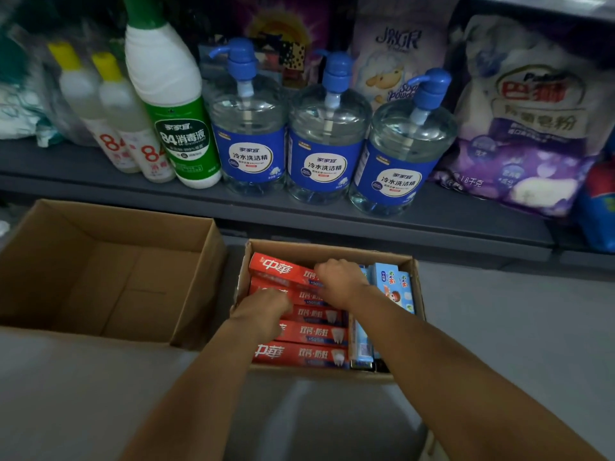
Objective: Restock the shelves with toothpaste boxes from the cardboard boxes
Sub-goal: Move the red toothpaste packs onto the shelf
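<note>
A small cardboard box (418, 287) on the floor holds several red toothpaste boxes (309, 356) stacked flat, with light-blue children's toothpaste boxes (396, 287) along its right side. Both my hands reach into it. My left hand (263, 311) lies on the red boxes near the left wall, fingers curled down onto them. My right hand (339, 281) sits over the far red boxes, fingers curled at the end of the top one (279, 267). Whether either hand has a firm hold is hidden by the knuckles.
An empty larger cardboard box (100, 271) stands to the left. Behind runs a dark low shelf (299, 211) with three blue-pump detergent bottles (324, 144), a green disinfectant bottle (176, 104), yellow-capped bottles (100, 111) and purple washing-powder bags (532, 128). Grey floor lies to the right.
</note>
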The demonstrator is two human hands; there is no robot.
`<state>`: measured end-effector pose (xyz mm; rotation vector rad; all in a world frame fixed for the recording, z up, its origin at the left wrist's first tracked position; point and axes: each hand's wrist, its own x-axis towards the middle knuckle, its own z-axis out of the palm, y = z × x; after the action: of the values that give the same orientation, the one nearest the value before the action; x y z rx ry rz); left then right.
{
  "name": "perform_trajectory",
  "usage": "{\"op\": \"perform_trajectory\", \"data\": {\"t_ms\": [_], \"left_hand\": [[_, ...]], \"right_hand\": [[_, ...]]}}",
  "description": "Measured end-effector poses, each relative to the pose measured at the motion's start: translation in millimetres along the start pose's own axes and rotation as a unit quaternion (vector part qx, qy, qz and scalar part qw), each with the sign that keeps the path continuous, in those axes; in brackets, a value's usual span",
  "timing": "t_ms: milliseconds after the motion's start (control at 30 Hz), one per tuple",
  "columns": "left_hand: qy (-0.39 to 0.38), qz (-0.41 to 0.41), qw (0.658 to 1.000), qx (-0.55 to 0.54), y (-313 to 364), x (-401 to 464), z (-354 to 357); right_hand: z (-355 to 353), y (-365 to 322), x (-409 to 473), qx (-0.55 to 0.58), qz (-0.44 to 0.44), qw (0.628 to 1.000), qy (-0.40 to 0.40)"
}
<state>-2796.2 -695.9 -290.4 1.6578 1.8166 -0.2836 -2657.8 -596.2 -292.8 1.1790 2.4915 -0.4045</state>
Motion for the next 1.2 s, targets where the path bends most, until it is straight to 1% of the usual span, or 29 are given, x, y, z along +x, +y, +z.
{"op": "perform_trajectory", "data": {"t_ms": [167, 333, 467, 600, 667, 733, 833, 933, 1033, 1200], "left_hand": [[-0.037, -0.002, 0.999, 0.001, 0, 6, 4], [0.003, 0.028, 1.000, 0.007, -3, 16, 3], [-0.002, 0.049, 0.999, 0.015, -6, 19, 8], [0.015, 0.048, 0.996, 0.079, -5, 19, 14], [0.014, 0.040, 0.996, 0.080, -4, 20, 13], [0.011, 0.029, 0.998, 0.060, -1, 19, 8], [0.012, 0.020, 0.999, 0.043, 4, 9, -3], [0.037, 0.020, 0.998, 0.038, 13, -7, -16], [0.048, 0.017, 0.997, 0.066, 22, -28, -34], [0.103, 0.026, 0.992, 0.071, 30, -73, -76]], "right_hand": [[-3, 3, -2, 0.010, -0.007, 1.000, 0.006], [-1, 5, -1, 0.004, -0.008, 1.000, 0.014], [-1, 6, 3, 0.006, -0.008, 1.000, 0.011], [0, 5, 5, 0.001, -0.007, 1.000, 0.017], [-2, 4, 6, -0.005, -0.009, 1.000, 0.014], [-6, 5, 4, -0.007, -0.007, 1.000, 0.013], [-17, 5, -4, -0.023, -0.003, 1.000, 0.019], [-34, 3, -19, -0.036, 0.001, 0.999, 0.033], [-61, 3, -38, -0.028, 0.004, 0.998, 0.050], [-113, -1, -84, -0.030, 0.001, 0.995, 0.094]]}}
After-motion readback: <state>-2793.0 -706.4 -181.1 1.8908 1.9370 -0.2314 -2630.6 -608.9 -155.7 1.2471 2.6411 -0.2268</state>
